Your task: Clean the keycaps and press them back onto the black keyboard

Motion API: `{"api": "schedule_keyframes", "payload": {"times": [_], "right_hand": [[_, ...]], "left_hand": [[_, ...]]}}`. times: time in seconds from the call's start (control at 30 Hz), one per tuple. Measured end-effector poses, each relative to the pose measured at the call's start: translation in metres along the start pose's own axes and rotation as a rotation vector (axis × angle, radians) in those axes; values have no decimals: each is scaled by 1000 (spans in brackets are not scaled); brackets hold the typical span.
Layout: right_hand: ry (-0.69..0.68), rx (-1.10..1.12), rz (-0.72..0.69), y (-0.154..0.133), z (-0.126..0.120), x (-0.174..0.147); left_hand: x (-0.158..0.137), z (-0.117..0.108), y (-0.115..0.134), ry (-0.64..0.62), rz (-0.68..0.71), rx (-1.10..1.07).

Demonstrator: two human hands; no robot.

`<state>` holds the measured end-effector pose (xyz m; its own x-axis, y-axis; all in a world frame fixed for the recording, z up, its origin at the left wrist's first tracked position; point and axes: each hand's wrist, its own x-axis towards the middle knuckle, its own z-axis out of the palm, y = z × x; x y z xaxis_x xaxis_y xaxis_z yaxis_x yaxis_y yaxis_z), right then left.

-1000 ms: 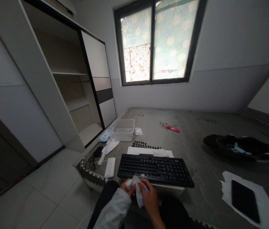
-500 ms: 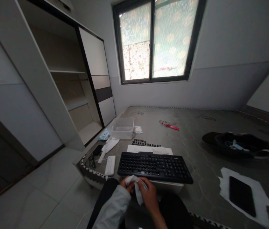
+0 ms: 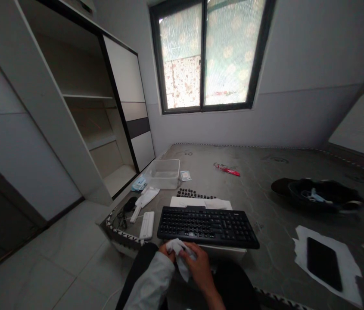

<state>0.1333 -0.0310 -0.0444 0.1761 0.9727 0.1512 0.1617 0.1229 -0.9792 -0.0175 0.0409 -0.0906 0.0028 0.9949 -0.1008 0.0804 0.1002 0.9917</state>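
Spanning the room, grey mattress [image 3: 266, 193]

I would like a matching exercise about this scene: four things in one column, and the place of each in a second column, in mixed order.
Things:
1. crumpled white cloth
2. flat black phone
3. clear plastic box
4. loose black keycaps

Places:
A. on a torn white paper sheet, at the right
B. in a row just behind the black keyboard
C. between the left hand and right hand
D. far left on the grey surface, near the wardrobe

Pairs: 1-C, 2-A, 3-D, 4-B
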Motion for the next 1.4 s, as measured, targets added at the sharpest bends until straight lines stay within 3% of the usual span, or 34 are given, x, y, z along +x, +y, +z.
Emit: {"api": "schedule_keyframes", "payload": {"times": [0.2, 0.53, 0.8, 1.13, 1.4], "right_hand": [[29, -39, 12, -2, 0, -1], [88, -33, 27, 4, 1, 0], [168, -44, 64, 3, 2, -2], [17, 55, 36, 5, -1, 0], [-7, 66, 61, 1, 2, -3]], "left_hand": [[-2, -2, -8, -3, -16, 79], [-15, 4, 19, -77, 34, 104], [-16, 3, 8, -121, 54, 116], [-18, 5, 23, -30, -69, 64], [-17, 11, 21, 155, 29, 1]]}}
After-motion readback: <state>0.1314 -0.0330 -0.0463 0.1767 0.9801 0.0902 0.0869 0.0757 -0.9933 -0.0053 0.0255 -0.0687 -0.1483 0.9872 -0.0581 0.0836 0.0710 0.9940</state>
